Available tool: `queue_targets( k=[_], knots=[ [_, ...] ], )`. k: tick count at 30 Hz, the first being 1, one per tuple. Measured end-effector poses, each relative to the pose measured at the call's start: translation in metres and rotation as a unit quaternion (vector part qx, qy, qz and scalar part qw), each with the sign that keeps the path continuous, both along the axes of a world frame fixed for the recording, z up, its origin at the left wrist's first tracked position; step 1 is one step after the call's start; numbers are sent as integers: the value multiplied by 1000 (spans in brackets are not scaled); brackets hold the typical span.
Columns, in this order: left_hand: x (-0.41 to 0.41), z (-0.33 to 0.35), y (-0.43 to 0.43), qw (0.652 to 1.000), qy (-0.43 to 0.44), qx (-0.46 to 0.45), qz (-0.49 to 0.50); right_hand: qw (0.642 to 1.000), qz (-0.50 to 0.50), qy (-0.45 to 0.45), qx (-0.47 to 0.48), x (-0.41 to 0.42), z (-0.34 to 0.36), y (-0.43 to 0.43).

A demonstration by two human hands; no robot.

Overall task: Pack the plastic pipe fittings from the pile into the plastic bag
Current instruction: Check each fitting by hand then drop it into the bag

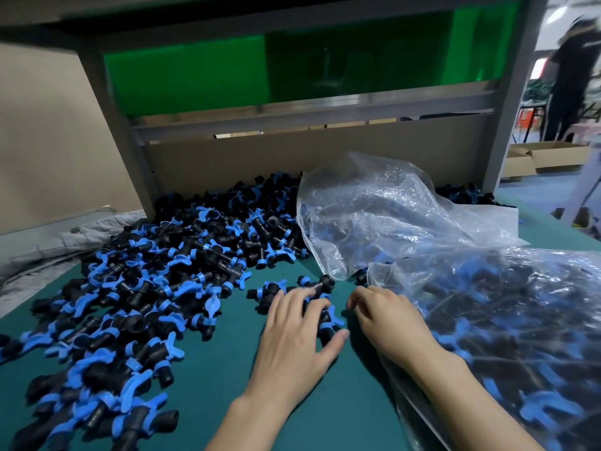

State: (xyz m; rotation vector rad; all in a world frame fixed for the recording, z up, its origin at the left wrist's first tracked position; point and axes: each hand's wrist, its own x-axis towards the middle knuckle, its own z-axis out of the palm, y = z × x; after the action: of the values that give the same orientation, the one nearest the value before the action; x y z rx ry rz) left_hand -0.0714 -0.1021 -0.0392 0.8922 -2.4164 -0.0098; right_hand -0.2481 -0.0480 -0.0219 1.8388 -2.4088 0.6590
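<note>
A big pile of black pipe fittings with blue winged handles [136, 288] covers the left and middle of the green table [227, 385]. A clear plastic bag [507, 336], filled with fittings, lies at the right. My left hand [292, 340] lies palm down, fingers spread, over a small cluster of fittings [322, 317] in the middle. Beside it my right hand [387, 317] rests with curled fingers at the bag's near-left edge; whether it pinches the plastic is unclear.
A second clear bag [374, 216], crumpled, holds a few fittings behind the hands. A cardboard wall [247, 164] and a grey metal frame [110, 125] close off the back. Grey cloth [65, 242] lies at the left. A person [569, 76] stands far right.
</note>
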Motion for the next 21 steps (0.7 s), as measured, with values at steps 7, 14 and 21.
queue_targets(
  k=[7,14,21],
  knots=[
    [21,-5,16,995,22,47,82,999,22,13,35,-1,-3,-1],
    [17,-11,3,986,-3,72,147,995,70,37,53,4,1,1],
    [14,-16,-6,984,-48,55,162,989,101,36,100,7,5,4]
  ],
)
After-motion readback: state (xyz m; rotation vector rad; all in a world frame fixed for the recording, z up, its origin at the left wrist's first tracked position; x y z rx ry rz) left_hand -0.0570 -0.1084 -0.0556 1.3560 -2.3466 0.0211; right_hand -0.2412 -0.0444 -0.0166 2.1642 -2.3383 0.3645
